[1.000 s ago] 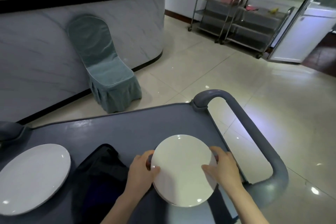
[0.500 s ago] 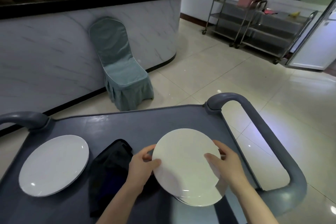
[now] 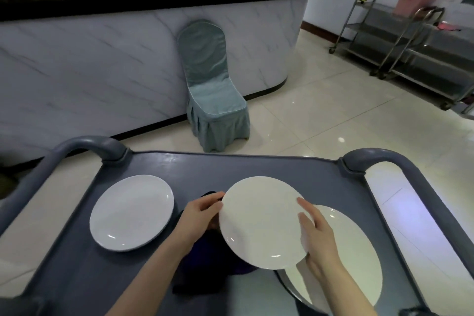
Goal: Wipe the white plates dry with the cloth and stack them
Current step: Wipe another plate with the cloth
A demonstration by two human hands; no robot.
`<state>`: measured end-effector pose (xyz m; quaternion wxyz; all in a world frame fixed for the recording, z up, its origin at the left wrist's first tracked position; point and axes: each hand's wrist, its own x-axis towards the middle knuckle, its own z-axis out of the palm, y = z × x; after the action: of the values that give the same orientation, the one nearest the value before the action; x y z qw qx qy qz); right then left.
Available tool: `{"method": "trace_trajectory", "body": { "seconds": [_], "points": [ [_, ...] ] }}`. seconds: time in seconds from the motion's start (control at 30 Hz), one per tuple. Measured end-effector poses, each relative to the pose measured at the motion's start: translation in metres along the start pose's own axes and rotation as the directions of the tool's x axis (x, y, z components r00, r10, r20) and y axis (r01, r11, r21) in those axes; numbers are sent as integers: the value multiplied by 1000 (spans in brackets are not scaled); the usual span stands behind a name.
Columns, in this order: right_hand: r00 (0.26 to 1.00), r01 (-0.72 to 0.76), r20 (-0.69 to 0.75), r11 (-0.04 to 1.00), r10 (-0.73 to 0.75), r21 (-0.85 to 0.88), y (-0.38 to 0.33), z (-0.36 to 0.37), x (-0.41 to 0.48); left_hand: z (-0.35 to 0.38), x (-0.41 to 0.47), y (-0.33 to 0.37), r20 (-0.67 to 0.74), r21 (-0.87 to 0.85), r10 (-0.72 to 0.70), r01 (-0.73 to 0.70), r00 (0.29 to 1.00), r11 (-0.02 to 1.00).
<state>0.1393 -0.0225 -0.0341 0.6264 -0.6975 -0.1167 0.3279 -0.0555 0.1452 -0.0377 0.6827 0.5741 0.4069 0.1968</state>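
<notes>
Lifted leftward across tabletop (image 3: 230,167) since 0.5 s ago: held plate (image 3: 259,223), now over cloth (image 3: 207,272), uncovering right plate (image 3: 354,259) right of cloth. Left plate (image 3: 130,213) left of cloth, likely done. Left hand (image 3: 200,215), right hand (image 3: 315,233) each clasp held plate's rim. Its wiping and stacking look pending.

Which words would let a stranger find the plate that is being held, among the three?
Look at the grey cart in the foreground. Of its three white plates, take the middle plate, above the dark cloth. It alone is lifted, gripped at its rim by the left hand and right hand; the left plate and right plate lie flat on the cart.
</notes>
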Motion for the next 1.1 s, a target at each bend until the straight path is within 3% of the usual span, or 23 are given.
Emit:
{"method": "trace_trajectory", "body": {
  "seconds": [0.1, 0.17, 0.27, 0.37, 0.47, 0.57, 0.7, 0.77, 0.87, 0.97, 1.1],
  "points": [
    [999, 15, -40, 1000, -15, 6, -2, 6, 10, -16, 22, -12, -143, 223, 41, -8, 989, 975],
    [999, 1, -53, 1000, -2, -14, 0, 6, 18, -27, 39, -22, -174, 468, 125, -29, 977, 883],
    [998, -17, -69, 996, 11, -84, 3, 6, 27, -33, 64, -33, 5, 740, 177, -122, 984, 661],
    [998, -21, -68, 992, 12, -127, 7, 7, 34, -36, 86, -43, 98, 826, 139, -159, 985, 542],
    [999, -25, -50, 990, 19, -139, 6, 11, 38, -40, 102, -49, 72, 868, 98, -110, 993, 484],
    [999, -10, -51, 992, 3, -128, -1, 16, 42, -43, 111, -54, 8, 869, 63, -38, 998, 493],
    [999, 1, -37, 992, -6, -127, -6, 20, 48, -48, 114, -53, 13, 936, 22, -20, 1000, 352],
    [1000, 7, -23, 994, -9, -105, -7, 23, 49, -49, 111, -48, 18, 874, 32, -31, 999, 484],
    [1000, 28, 5, 996, -27, -89, -8, 27, 49, -56, 102, -29, -160, 655, 64, 58, 985, 754],
    [999, 45, 21, 994, -43, -95, -7, 31, 46, -62, 89, 3, -344, 493, 136, 55, 929, 868],
    [997, 78, 21, 992, -77, -100, -4, 40, 36, -47, 62, 45, -382, 263, 137, -34, 914, 964]
  ]
}}
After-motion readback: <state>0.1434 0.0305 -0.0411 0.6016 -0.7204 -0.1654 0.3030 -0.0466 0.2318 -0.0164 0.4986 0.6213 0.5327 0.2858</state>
